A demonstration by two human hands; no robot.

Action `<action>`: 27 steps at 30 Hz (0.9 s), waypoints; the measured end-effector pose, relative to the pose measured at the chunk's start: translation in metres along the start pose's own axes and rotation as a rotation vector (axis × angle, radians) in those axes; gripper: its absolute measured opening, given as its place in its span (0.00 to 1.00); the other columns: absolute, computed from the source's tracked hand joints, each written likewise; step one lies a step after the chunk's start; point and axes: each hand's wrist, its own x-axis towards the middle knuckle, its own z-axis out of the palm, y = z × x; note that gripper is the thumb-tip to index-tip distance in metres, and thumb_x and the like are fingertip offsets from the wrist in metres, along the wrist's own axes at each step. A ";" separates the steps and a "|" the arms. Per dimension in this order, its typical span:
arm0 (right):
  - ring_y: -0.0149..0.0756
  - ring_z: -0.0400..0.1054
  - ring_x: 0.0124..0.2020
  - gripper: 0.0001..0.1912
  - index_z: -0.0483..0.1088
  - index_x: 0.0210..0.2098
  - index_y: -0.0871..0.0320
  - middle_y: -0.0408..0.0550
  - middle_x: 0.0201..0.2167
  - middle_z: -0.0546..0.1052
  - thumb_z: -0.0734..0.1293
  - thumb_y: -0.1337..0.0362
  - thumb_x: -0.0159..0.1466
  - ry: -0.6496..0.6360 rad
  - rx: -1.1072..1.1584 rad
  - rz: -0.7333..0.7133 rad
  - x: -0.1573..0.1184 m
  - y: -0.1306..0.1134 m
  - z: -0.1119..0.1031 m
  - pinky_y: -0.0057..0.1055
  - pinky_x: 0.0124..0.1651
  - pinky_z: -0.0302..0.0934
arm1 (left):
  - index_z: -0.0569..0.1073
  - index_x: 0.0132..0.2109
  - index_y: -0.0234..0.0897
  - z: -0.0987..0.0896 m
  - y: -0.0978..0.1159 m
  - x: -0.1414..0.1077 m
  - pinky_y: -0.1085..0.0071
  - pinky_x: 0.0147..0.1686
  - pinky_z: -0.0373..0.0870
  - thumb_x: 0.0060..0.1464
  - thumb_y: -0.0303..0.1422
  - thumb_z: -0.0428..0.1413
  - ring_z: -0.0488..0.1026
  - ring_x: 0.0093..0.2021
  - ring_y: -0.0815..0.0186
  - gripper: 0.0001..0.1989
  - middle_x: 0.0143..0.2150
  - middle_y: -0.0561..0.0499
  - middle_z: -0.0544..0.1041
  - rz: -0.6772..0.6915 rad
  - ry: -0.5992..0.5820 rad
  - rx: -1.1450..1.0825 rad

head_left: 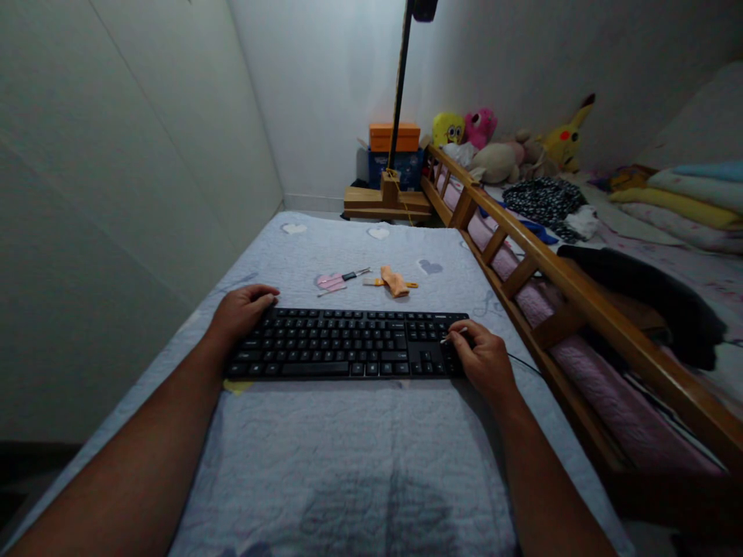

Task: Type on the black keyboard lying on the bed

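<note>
A black keyboard (pixel 348 345) lies flat on the light blue quilted cover (pixel 348 449). At its left end rests my left hand (pixel 241 311), fingers pressed together around the upper left corner. My right hand (pixel 481 355) is over the number keys, pinching a thin white cotton swab (pixel 458 333) whose tip is near the keys. Behind the keyboard lie a dark-handled tool (pixel 350 275), another thin swab (pixel 332 292), an orange cloth (pixel 395 281) and a yellow-handled brush (pixel 412 285) lying under the cloth.
A wooden rail (pixel 534 251) runs along the right side, with bedding and plush toys beyond. At the back, a black pole (pixel 400 93) rises from a wooden base (pixel 383 203), near an orange box (pixel 395 138). A pale wall stands left. The keyboard's cable runs right.
</note>
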 end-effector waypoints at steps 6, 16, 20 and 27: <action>0.44 0.76 0.36 0.08 0.74 0.35 0.53 0.48 0.32 0.81 0.63 0.59 0.65 -0.006 0.003 -0.005 0.000 0.002 0.001 0.37 0.41 0.65 | 0.84 0.39 0.41 0.000 0.002 0.000 0.62 0.48 0.76 0.44 0.45 0.57 0.79 0.40 0.53 0.19 0.38 0.48 0.85 -0.028 0.001 0.010; 0.43 0.75 0.33 0.09 0.74 0.34 0.53 0.48 0.31 0.81 0.63 0.59 0.64 -0.025 0.009 0.000 0.000 0.000 0.001 0.36 0.38 0.64 | 0.84 0.40 0.41 0.000 0.002 -0.001 0.62 0.49 0.76 0.46 0.45 0.56 0.80 0.41 0.53 0.19 0.39 0.48 0.85 -0.051 -0.008 0.021; 0.43 0.75 0.32 0.09 0.74 0.34 0.53 0.48 0.30 0.81 0.64 0.58 0.64 -0.030 0.005 0.002 0.000 -0.001 0.000 0.36 0.38 0.64 | 0.84 0.41 0.40 0.000 0.001 -0.001 0.62 0.49 0.76 0.46 0.45 0.56 0.80 0.41 0.53 0.20 0.39 0.47 0.85 -0.038 -0.011 0.022; 0.42 0.74 0.31 0.09 0.74 0.34 0.54 0.47 0.30 0.81 0.64 0.59 0.65 -0.033 0.011 -0.001 0.000 -0.001 0.000 0.35 0.38 0.64 | 0.84 0.41 0.40 0.000 0.002 -0.002 0.62 0.47 0.76 0.46 0.45 0.56 0.79 0.40 0.53 0.20 0.37 0.48 0.85 -0.052 -0.010 0.028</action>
